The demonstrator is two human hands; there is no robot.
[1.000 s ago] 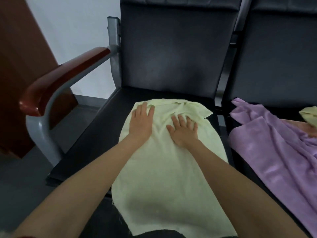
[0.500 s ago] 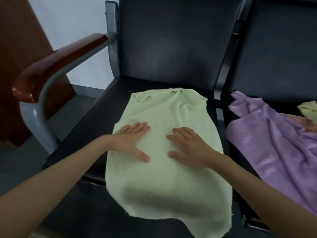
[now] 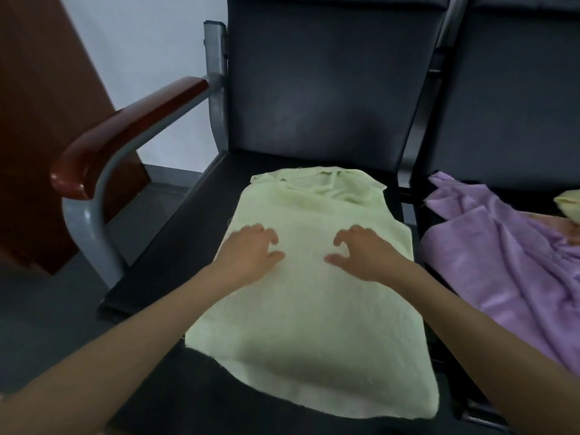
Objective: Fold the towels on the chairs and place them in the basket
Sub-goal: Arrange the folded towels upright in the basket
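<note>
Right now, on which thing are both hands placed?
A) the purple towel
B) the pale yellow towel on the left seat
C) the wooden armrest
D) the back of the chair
B: the left hand and the right hand both lie on the pale yellow towel, which is spread over the left seat. The purple towel lies on the next seat, and neither hand touches it.
</note>
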